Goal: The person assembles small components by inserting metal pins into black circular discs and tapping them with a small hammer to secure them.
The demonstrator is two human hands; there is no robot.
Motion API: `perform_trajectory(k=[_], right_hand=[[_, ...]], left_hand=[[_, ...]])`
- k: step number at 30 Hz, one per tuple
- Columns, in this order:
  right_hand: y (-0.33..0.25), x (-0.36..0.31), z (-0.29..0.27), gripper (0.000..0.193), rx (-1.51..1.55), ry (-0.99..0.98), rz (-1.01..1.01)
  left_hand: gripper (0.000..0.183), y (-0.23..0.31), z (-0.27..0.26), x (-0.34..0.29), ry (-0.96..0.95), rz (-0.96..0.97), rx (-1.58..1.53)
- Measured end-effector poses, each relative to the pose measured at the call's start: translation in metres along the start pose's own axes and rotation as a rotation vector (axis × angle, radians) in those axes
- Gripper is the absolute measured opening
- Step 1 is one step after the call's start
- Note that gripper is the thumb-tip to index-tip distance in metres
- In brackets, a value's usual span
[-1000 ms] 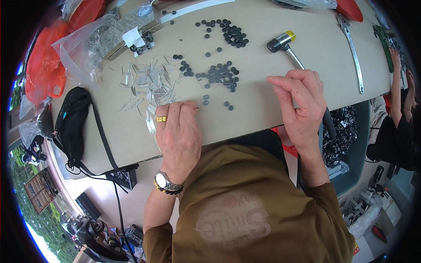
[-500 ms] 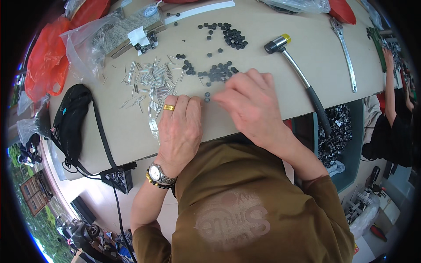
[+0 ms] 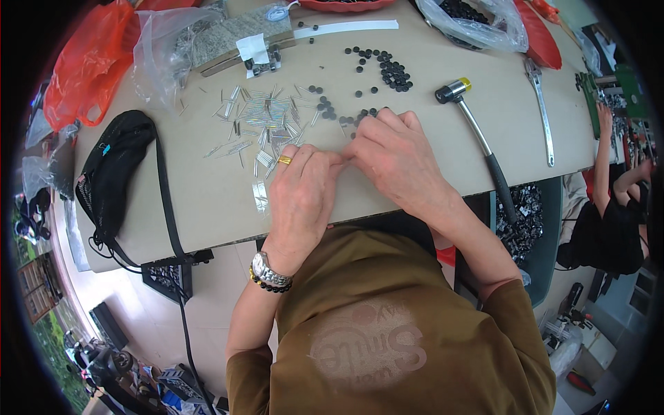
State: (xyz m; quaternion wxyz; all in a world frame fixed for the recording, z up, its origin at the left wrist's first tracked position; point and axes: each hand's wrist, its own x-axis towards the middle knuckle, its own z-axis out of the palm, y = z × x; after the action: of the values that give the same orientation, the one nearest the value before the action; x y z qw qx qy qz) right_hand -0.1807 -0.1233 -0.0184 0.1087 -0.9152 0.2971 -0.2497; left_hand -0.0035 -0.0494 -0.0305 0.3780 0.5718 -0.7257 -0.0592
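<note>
My left hand (image 3: 304, 190), with a ring on a finger and a watch at the wrist, has its fingers curled and closed. It meets my right hand (image 3: 395, 155), whose fingers are also pinched together. The fingertips touch or nearly touch over the table's near part, and what they hold, if anything, is hidden. Beyond the left hand lies a loose pile of thin metal pins (image 3: 266, 113). Small black round caps (image 3: 325, 105) are scattered just past the hands, partly covered by the right one. A denser cluster of black caps (image 3: 396, 76) sits farther back.
A hammer (image 3: 477, 124) and an adjustable wrench (image 3: 540, 111) lie to the right. A black pouch (image 3: 114, 180) with a strap is at the left. Red (image 3: 93, 62) and clear bags crowd the far left. A bin (image 3: 546, 242) of metal parts stands below the right edge; another person (image 3: 619, 207) is beyond.
My right hand has come in to meet the left, and their fingertips are now together. The whole view has shifted slightly, with the table's things sitting farther right in it.
</note>
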Motion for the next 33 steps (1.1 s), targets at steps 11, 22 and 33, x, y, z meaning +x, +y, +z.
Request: perform_trajectory(k=[11, 22, 33], right_hand=[[-0.008, 0.002, -0.003, 0.022, 0.09, 0.126, -0.053], [-0.01, 0.005, 0.001, 0.013, 0.01, 0.129, -0.088], [-0.014, 0.008, -0.002, 0.012, -0.057, 0.114, -0.124]], left_hand=[[0.014, -0.003, 0.004, -0.001, 0.027, -0.12, -0.115], [0.018, -0.004, 0.005, -0.001, 0.085, -0.141, -0.16], [0.015, -0.005, 0.006, -0.003, 0.062, -0.164, -0.189]])
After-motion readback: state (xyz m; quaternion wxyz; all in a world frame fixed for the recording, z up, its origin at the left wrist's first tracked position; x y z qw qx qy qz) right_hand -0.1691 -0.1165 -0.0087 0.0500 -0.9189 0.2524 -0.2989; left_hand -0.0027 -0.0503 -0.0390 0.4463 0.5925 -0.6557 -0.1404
